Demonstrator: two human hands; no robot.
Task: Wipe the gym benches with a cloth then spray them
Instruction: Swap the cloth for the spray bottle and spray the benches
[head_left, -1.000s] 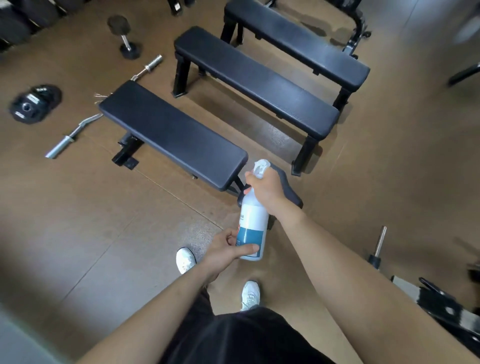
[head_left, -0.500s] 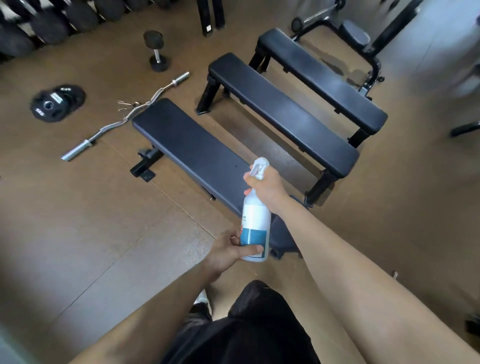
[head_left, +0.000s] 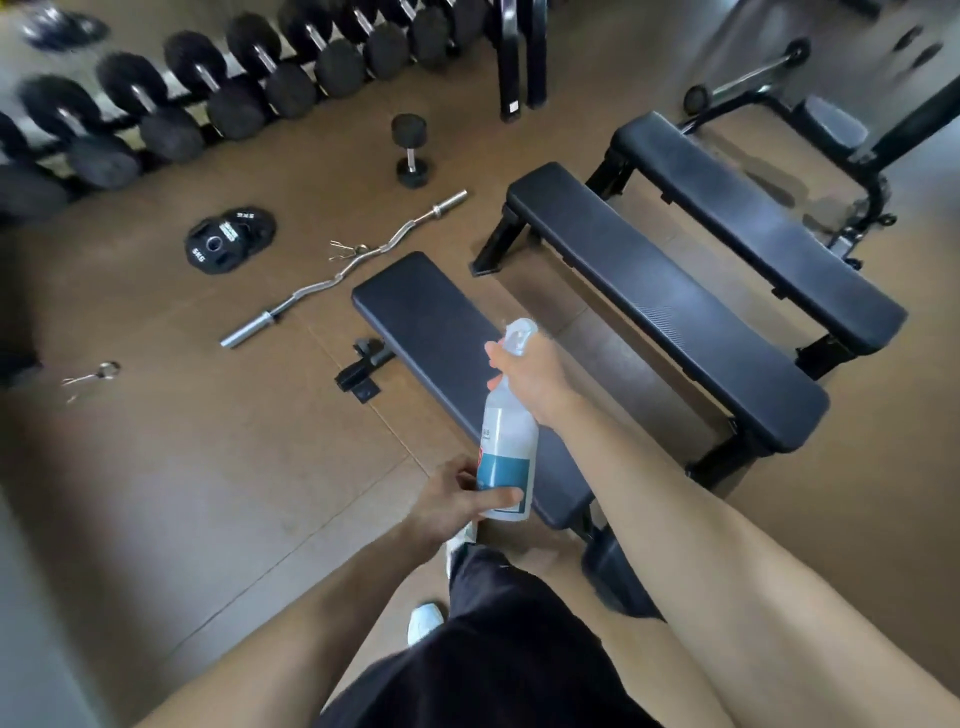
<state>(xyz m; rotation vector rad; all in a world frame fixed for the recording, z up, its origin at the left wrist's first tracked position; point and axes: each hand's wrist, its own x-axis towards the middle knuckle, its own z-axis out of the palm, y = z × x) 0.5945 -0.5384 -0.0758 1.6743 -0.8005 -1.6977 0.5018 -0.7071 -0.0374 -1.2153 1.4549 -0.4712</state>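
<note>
Moved: the person has stepped in since half a second ago. The spray bottle (head_left: 506, 452), then short of the nearest bench (head_left: 431, 332), now hangs over its near half, and a dumbbell rack (head_left: 208, 88) has come into view.
Hands: the right hand (head_left: 530, 376) grips the bottle's neck at the trigger, and the left hand (head_left: 457, 501) pinches its base.
Task's things: the middle bench (head_left: 660, 306) and far bench (head_left: 753, 223) lie parallel to the right. No cloth is in view.
Risk: the pad is narrow, so a high or badly aimed squirt would likely drift onto the floor (head_left: 208, 467) and leave it slick underfoot.
Risk: walking round the left side could mean tripping on the curl bar (head_left: 343, 275), which lies just beside the bench's far end.
Surface: dark, finely textured padding — liquid would probably bead on it rather than soak in.
Room: brown matted floor with stacked weight plates (head_left: 228, 239), one loose dumbbell (head_left: 410, 150) and a spring collar (head_left: 93, 374) well apart to the left.
</note>
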